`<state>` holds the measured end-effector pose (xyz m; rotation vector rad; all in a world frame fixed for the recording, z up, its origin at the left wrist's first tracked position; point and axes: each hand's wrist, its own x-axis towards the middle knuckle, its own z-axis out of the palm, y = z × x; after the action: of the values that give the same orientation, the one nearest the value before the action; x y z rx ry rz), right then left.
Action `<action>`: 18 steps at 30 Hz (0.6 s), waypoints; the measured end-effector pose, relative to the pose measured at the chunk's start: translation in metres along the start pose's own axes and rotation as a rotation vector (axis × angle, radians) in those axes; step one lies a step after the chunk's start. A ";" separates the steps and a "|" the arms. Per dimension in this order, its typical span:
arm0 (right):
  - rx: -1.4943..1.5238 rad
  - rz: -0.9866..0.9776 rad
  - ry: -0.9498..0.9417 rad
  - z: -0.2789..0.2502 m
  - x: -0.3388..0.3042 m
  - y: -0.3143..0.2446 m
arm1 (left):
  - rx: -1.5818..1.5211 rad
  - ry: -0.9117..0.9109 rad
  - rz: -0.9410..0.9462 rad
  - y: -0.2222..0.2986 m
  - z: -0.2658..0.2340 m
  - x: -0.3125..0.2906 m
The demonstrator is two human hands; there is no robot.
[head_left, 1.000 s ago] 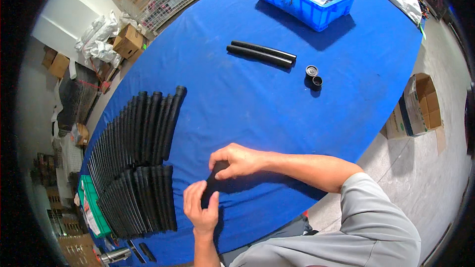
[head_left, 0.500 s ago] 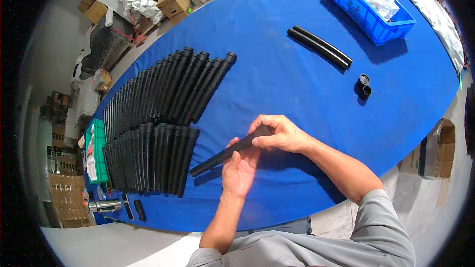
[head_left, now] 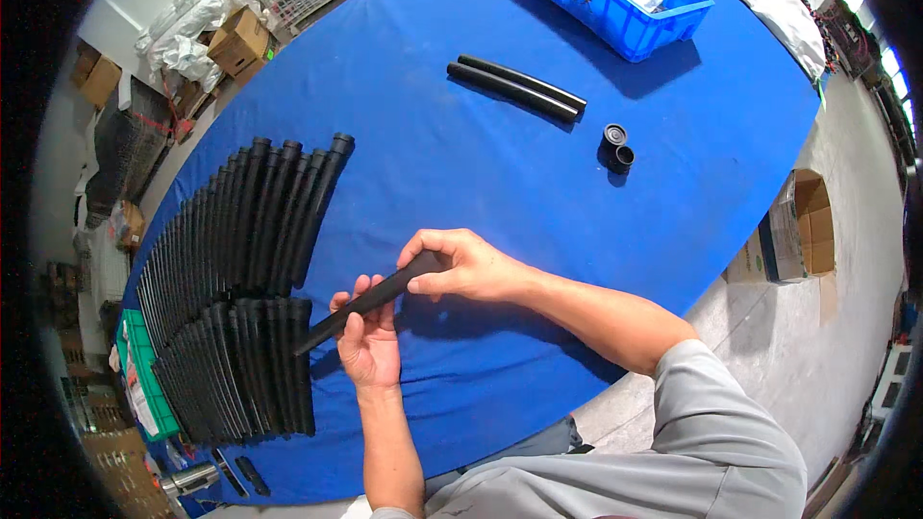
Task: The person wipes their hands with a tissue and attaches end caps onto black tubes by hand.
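Observation:
A matte black tube (head_left: 370, 303) slants between my hands above the table. My right hand (head_left: 466, 266) grips its upper right end, thumb and fingers closed around it; they cover that end. Lower along the tube, my left hand (head_left: 370, 351) cradles it with fingers behind and thumb alongside. The tube's free lower left end reaches the edge of the lower row of black tubes (head_left: 255, 365). Beyond that lies an upper row of black tubes (head_left: 279, 211), with collar-like caps on their far ends.
Two glossy black tubes (head_left: 519, 89) lie across the far middle of the blue-covered table (head_left: 461, 173). Two black round caps (head_left: 617, 146) stand right of them. A blue crate (head_left: 615, 14) holds clear plastic bags. A green tray (head_left: 144, 375) sits past the rows, and a cardboard box (head_left: 803, 226) stands off the right edge.
My view has turned, shifting the table's contents leftward in the picture. Both hands keep hold of the tube, whose free end is now closer to the lower row.

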<state>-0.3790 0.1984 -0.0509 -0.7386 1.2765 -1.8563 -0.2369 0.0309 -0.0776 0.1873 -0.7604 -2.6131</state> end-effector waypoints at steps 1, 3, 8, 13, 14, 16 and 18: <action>0.001 0.002 -0.003 0.000 0.001 0.003 | 0.030 0.006 0.031 0.000 -0.003 -0.001; -0.300 -0.333 0.059 0.000 0.004 0.007 | 0.033 0.024 0.041 0.002 -0.003 -0.001; -0.414 -0.285 -0.015 -0.005 0.003 -0.001 | -0.003 0.067 0.044 0.004 -0.002 -0.001; -0.496 -0.317 -0.010 -0.002 0.001 -0.003 | 0.012 0.076 0.043 0.002 -0.006 0.001; -0.495 -0.318 -0.012 -0.002 0.001 -0.004 | 0.014 0.076 0.045 0.002 -0.005 0.001; -0.548 -0.319 -0.009 -0.002 0.002 -0.003 | 0.032 0.076 0.043 0.002 -0.004 0.001; -0.492 -0.319 0.016 0.000 0.002 0.001 | 0.032 0.092 0.048 0.001 -0.006 0.001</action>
<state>-0.3797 0.1970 -0.0516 -1.2497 1.7340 -1.8021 -0.2358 0.0267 -0.0820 0.2936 -0.7659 -2.5293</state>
